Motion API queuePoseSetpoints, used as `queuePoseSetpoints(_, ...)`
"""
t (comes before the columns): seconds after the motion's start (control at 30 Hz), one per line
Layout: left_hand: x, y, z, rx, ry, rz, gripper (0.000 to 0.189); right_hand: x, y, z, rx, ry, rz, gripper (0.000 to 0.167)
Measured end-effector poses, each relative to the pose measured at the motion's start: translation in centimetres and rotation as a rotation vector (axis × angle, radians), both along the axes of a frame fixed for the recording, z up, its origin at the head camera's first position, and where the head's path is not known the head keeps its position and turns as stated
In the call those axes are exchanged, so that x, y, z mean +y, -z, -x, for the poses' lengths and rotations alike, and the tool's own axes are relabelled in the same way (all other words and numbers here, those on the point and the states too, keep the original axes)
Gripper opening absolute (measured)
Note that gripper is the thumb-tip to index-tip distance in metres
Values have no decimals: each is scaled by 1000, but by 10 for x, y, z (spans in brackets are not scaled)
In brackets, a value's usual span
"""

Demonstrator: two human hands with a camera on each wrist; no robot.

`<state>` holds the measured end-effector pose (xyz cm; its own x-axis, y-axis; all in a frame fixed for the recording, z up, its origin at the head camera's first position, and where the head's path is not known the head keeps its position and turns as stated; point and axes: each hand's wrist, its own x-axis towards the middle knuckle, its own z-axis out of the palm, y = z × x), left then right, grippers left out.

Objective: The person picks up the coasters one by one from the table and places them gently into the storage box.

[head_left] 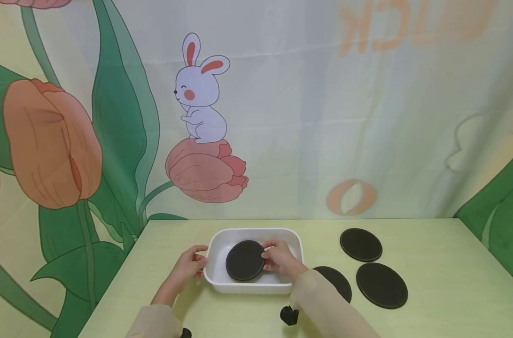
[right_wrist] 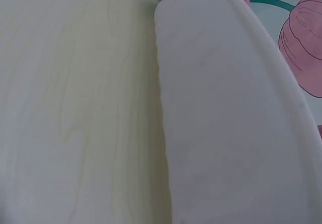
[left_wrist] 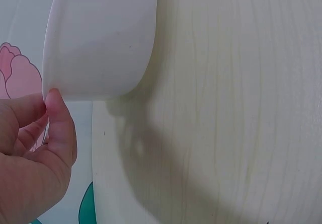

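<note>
A white rectangular basin (head_left: 256, 288) with rounded corners stands on the table. My left hand (head_left: 188, 264) pinches its left rim, and the left wrist view has thumb and fingers at the corner of the basin wall (left_wrist: 103, 48). Over the inside of the basin, my right hand (head_left: 280, 258) holds a round black coaster (head_left: 245, 260) by its right edge, fingers on that edge. In the right wrist view the basin's side (right_wrist: 226, 103) fills much of the picture; the right hand and coaster are hidden there.
Three more round black coasters lie on the table right of the basin: one at the back (head_left: 361, 244), one in front of it (head_left: 382, 285), and one partly behind the right sleeve (head_left: 337, 282). A printed curtain (head_left: 273, 141) hangs behind the table.
</note>
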<state>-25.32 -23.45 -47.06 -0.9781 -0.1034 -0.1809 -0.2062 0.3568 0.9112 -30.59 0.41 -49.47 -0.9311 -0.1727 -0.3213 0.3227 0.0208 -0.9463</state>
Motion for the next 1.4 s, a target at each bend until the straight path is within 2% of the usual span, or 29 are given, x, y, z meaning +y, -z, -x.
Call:
queuePoseSetpoints(0.13, 0, -2, 0, 1, -3, 1, 34, -1, 1, 0, -8, 16, -36, 25)
queuePoseSetpoints(0.33, 1, -2, 0, 0, -4, 7, 35, -1, 3, 0, -16, 48, -112, 33)
queuePoseSetpoints(0.47, 3, -2, -1, -1, -6, 4, 35, 2, -3, -3, -16, 48, -141, 36)
queuePoseSetpoints(0.63, 3, -2, 0, -2, -3, 4, 34, 10, -19, -8, -6, -6, -152, 41)
queuePoseSetpoints(0.83, 2, -1, 1, -15, -7, 13, 34, 27, -42, -11, 41, -107, -212, 37)
queuePoseSetpoints(0.97, 2, 0, 2, -18, -7, 21, 34, 39, -55, -14, 56, -146, -234, 35)
queuePoseSetpoints(1.23, 3, -2, 0, -10, -1, 23, 34, 70, -68, -14, 77, -232, -255, 28)
queuePoseSetpoints(1.4, 3, -2, 0, -10, 3, 30, 35, 92, -73, -13, 77, -252, -260, 29)
